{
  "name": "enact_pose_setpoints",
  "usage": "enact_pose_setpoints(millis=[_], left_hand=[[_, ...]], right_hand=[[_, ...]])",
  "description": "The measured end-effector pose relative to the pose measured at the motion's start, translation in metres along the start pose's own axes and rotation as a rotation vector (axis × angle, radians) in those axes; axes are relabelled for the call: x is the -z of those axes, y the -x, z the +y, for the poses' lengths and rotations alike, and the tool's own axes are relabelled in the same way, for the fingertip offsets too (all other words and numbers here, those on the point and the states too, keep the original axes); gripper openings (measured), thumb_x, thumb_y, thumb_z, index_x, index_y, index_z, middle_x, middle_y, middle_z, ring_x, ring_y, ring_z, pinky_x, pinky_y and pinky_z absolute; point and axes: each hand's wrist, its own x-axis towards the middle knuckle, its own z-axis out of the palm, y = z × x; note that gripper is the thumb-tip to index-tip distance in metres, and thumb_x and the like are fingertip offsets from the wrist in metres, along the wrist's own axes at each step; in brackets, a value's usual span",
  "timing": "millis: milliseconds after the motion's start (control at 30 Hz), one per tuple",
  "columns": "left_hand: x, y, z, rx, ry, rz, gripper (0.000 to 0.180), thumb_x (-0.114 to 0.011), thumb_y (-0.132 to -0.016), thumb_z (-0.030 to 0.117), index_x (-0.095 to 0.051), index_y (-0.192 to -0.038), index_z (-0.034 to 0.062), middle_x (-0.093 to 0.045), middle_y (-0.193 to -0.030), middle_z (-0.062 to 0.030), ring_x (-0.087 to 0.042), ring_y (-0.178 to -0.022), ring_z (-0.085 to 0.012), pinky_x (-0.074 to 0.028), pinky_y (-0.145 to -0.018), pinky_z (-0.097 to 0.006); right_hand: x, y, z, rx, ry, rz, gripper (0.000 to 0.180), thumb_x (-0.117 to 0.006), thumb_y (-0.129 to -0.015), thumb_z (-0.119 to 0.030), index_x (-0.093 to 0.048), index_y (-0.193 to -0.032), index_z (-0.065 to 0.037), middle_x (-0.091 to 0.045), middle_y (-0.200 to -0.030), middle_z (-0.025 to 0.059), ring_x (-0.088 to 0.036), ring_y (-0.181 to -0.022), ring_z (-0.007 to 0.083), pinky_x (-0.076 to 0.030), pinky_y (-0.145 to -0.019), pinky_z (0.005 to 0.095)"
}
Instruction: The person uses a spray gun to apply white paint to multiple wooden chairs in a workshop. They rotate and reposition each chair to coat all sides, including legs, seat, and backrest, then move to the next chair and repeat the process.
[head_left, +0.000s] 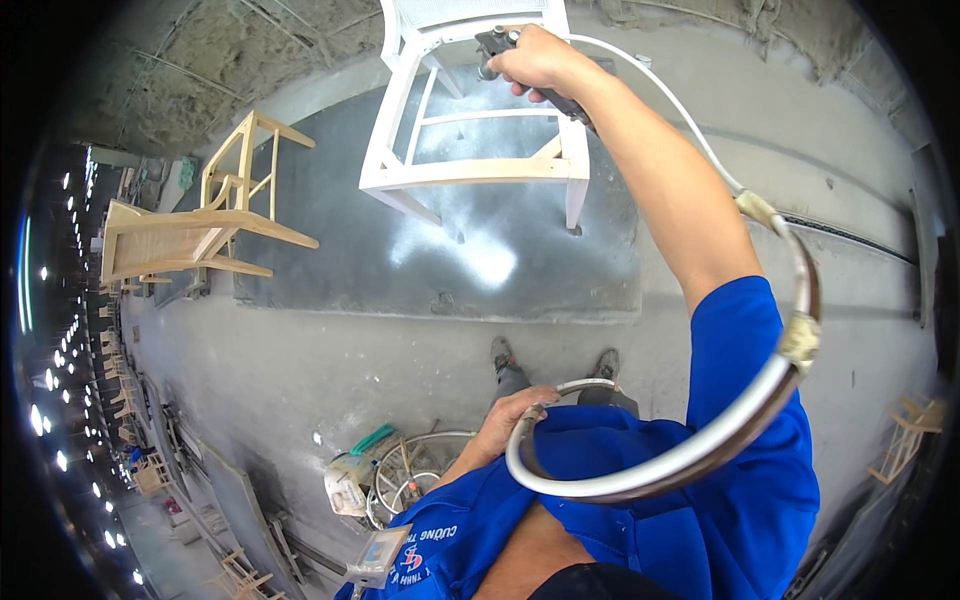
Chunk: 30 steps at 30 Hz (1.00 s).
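Observation:
My right hand (535, 62) reaches forward at the top of the view, wrapped around a dark spray gun (494, 46). Just below the gun is a chair frame (470, 172) with an open seat. Most of it looks white, while bare wood tone shows along its near rail. Close to my waist, my left hand (508, 418) is closed on a hose (660, 478). The hose loops over my right arm, wrapped in places with tan tape, and a thinner white length runs up to the gun.
The chair stands on a dark board (330, 225) with white overspray. Bare wooden chairs (215, 215) rest at the left. A whitish container (348, 488) with coiled hose sits by my left side. Farther left are rows of chairs; another wooden piece (908, 435) is at far right.

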Motion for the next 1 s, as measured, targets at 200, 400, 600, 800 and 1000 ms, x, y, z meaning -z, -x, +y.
enact_pose_setpoints(millis=[200,400,600,800,1000], left_hand=[[0.065,0.009,-0.023,-0.112,-0.019,-0.021,0.021,-0.061,-0.101,0.009,-0.068,-0.118,-0.0004,-0.073,-0.118,-0.0179,-0.069,-0.116,-0.035,-0.053,-0.102,-0.043],[0.175,0.033,-0.053,-0.129,0.135,-0.166,0.027,-0.065,-0.095,0.001,-0.068,-0.122,0.0008,-0.073,-0.12,-0.0165,-0.07,-0.114,-0.0327,-0.055,-0.099,-0.041],[0.221,0.044,-0.068,-0.098,0.257,-0.275,0.026,-0.066,-0.095,0.009,-0.069,-0.121,0.0058,-0.073,-0.121,-0.015,-0.072,-0.109,-0.0342,-0.058,-0.094,-0.041],[0.227,0.048,-0.079,-0.271,0.227,-0.224,0.026,-0.065,-0.096,0.008,-0.068,-0.122,0.0106,-0.073,-0.12,-0.0118,-0.072,-0.107,-0.0335,-0.059,-0.093,-0.04],[0.23,0.054,-0.083,-0.3,0.316,-0.354,0.026,-0.064,-0.1,0.022,-0.066,-0.124,0.0109,-0.073,-0.121,-0.0107,-0.072,-0.109,-0.0335,-0.06,-0.09,-0.04]], right_hand=[[-0.028,-0.027,-0.026,-0.121,-0.028,0.131,0.023,-0.068,-0.095,-0.021,-0.069,-0.09,0.002,-0.066,-0.074,0.0061,-0.063,-0.061,0.0136,-0.048,-0.045,0.0304],[-0.031,-0.01,-0.068,-0.356,0.454,0.366,0.026,-0.069,-0.089,-0.019,-0.069,-0.098,0.005,-0.064,-0.073,0.0094,-0.058,-0.053,0.0136,-0.045,-0.041,0.0292],[-0.084,-0.016,-0.127,-0.302,0.824,0.377,0.047,-0.062,-0.092,-0.021,-0.063,-0.138,-0.013,-0.064,-0.074,0.0081,-0.062,-0.06,0.0139,-0.049,-0.045,0.0294],[-0.141,-0.058,-0.146,-0.067,1.161,0.07,0.051,-0.062,-0.089,-0.022,-0.063,-0.139,-0.014,-0.068,-0.074,0.0113,-0.066,-0.061,0.0176,-0.053,-0.046,0.0327],[-0.149,-0.039,-0.187,-0.371,1.055,-0.127,0.034,-0.065,-0.082,-0.021,-0.068,-0.11,-0.003,-0.061,-0.073,0.0055,-0.063,-0.056,0.0137,-0.048,-0.04,0.0291]])
